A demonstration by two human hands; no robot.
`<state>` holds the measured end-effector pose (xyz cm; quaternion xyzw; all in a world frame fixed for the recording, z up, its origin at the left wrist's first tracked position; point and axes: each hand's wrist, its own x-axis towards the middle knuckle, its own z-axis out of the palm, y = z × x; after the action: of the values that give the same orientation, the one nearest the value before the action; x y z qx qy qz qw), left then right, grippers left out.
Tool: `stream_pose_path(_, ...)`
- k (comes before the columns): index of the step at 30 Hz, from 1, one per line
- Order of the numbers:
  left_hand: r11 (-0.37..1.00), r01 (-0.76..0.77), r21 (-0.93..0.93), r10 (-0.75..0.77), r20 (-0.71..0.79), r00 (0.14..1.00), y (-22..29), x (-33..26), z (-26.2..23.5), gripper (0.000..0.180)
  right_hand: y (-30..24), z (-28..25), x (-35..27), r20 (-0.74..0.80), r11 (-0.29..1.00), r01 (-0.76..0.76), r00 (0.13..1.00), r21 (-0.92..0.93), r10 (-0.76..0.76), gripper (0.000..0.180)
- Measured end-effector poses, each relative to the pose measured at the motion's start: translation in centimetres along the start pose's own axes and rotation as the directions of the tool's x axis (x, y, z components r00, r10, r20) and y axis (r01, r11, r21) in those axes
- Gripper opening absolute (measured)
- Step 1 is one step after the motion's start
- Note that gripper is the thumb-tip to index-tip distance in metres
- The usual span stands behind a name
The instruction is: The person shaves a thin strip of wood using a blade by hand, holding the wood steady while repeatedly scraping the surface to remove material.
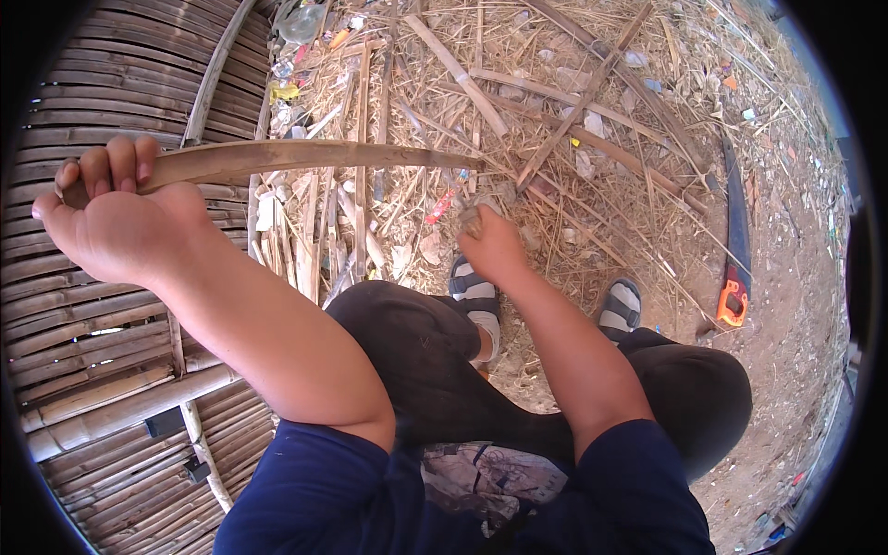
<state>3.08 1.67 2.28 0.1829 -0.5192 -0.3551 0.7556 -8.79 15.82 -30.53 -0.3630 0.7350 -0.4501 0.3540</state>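
My left hand (129, 208), raised at the far left, is closed around one end of a long split bamboo strip (314, 154). The strip runs across to the right, and its tip is just above my right hand (492, 245). That hand is closed low in front of me, near my left foot. Something small and greyish shows at its fingers, but I cannot tell what it is. The strip's tip looks apart from my right fist, though how close they are in depth is unclear.
A hand saw (735, 236) with an orange handle lies on the ground at right. Several bamboo pieces (583, 116) lie crossed on straw and litter ahead. A bamboo slat wall (102, 314) stands at left. My sandalled feet (620, 305) are below me.
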Motion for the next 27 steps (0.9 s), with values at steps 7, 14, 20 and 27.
stream_pose_path(7, 0.989, -0.012, 0.145, 0.046, -0.231, 0.972, 0.2, -1.1, 2.0, 0.040, 0.0, 4.5, -2.1, -0.076, 0.993, 0.026, 0.997, 0.119, -0.017, 0.032)
stream_pose_path(14, 0.993, -0.020, 0.119, 0.049, -0.246, 0.968, 0.7, -0.7, 0.6, 0.040, -2.0, 3.8, -1.4, -0.052, 0.982, 0.140, 0.990, 0.126, -0.134, 0.030)
stream_pose_path(20, 0.988, 0.000, 0.153, 0.052, -0.338, 0.940, 0.7, -0.7, 1.5, 0.032, 1.8, 5.4, -1.1, -0.061, 0.996, -0.022, 0.998, 0.091, 0.027, 0.032)
stream_pose_path(27, 0.999, 0.004, 0.043, 0.003, -0.163, 0.987, 0.4, -0.3, 0.0, 0.031, -2.5, 3.6, -0.5, -0.024, 0.992, 0.062, 0.998, 0.113, -0.060, 0.033)
